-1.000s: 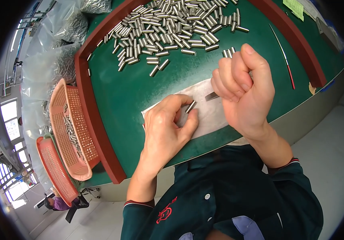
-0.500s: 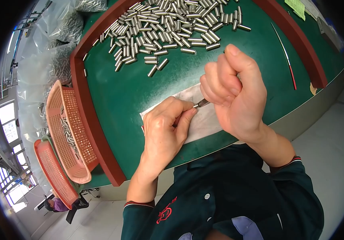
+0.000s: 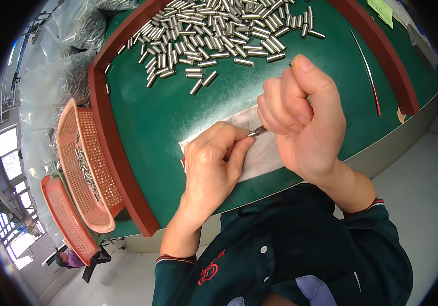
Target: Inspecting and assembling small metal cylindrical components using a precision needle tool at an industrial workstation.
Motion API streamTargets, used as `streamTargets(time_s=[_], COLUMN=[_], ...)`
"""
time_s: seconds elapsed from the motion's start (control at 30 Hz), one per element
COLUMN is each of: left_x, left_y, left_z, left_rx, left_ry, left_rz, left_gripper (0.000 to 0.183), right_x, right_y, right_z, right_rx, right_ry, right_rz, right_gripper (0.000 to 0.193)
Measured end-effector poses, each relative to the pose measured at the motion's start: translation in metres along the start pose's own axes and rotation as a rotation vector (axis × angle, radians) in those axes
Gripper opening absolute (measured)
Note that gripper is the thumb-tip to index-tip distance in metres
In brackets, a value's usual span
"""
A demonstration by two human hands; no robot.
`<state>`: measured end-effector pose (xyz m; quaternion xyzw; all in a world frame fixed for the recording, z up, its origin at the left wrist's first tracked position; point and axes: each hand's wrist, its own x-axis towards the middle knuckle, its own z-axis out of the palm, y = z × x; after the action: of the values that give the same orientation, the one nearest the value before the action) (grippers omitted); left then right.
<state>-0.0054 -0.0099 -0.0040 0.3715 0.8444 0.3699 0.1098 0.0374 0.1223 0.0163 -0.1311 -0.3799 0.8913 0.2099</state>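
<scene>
My left hand [image 3: 213, 158] pinches a small shiny metal cylinder [image 3: 252, 134] between thumb and forefinger, over a pale cloth [image 3: 265, 160]. Closed in a fist, my right hand [image 3: 308, 122] grips a slim dark hand tool [image 3: 261, 130]. Only a short length of this tool shows below the fist, and its tip meets the end of the cylinder. My fingers hide most of the cylinder and the tool's handle, so its exact kind cannot be made out. Beyond both hands, many loose metal cylinders [image 3: 219, 38] lie heaped on the green tabletop [image 3: 147, 132].
Dark red wooden rails [image 3: 122, 168] border the work area. At left stand a pink basket [image 3: 104, 173] holding small metal parts, a red basket [image 3: 71, 219] and clear bags [image 3: 76, 76] of parts. A thin rod with a red handle [image 3: 374, 94] lies at right. A person [image 3: 68, 257] sits far left.
The view has shifted very slightly. Both hands keep the same grips, and the tool tip stays at the cylinder's end.
</scene>
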Motion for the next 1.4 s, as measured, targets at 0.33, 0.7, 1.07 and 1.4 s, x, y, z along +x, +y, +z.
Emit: streamTargets(time_s=[0.33, 0.7, 1.07, 1.4], left_x=[0.0, 0.003, 0.006, -0.002], left_y=[0.0, 0.001, 0.0, 0.002], left_z=[0.0, -0.001, -0.002, -0.009], left_rx=[-0.041, -0.112, -0.116, -0.123], left_ry=[-0.002, -0.037, -0.018, -0.054], left_rz=[-0.037, -0.084, -0.037, -0.089], left_gripper=[0.009, 0.009, 0.009, 0.009], right_x=[0.001, -0.002, -0.004, -0.012], right_y=[0.002, 0.008, 0.01, 0.018], right_z=[0.001, 0.001, 0.009, -0.003], right_rx=[-0.039, -0.166, -0.23, -0.067], right_ry=[0.018, -0.054, -0.076, -0.069], right_rz=[0.0, -0.083, -0.101, -0.194], right_gripper=[0.043, 0.043, 0.044, 0.043])
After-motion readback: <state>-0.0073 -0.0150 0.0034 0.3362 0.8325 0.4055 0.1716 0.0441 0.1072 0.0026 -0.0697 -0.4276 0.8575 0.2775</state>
